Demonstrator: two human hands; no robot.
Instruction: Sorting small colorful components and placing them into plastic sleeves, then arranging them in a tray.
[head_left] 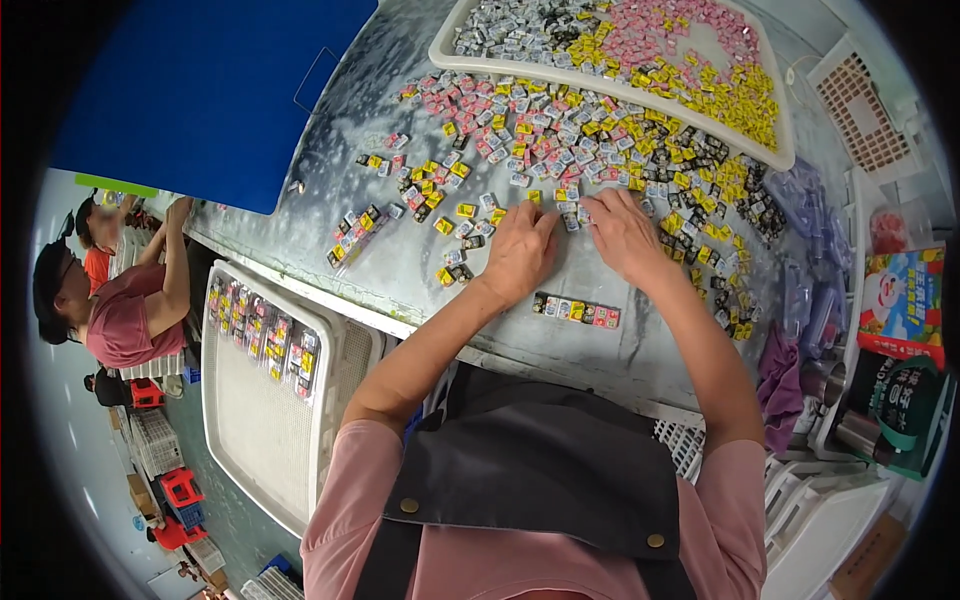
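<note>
Many small wrapped candies [560, 130] in pink, yellow, black and silver lie scattered over a grey worktable [400, 265]. My left hand [520, 250] rests palm down on the table, fingertips among the loose candies. My right hand [622, 235] lies beside it, fingers pinching at candies near the pile's edge; whether it grips one is hidden. A short row of lined-up candies [577, 311] sits on the table just below both hands. Another row [356, 236] lies to the left.
A white tray [785, 150] heaped with candies stands at the back. A white tray [225, 420] at lower left holds several packed rows. A blue board [200, 90] covers the table's left. Two people work at far left. Clear bags, cups and a colourful box sit right.
</note>
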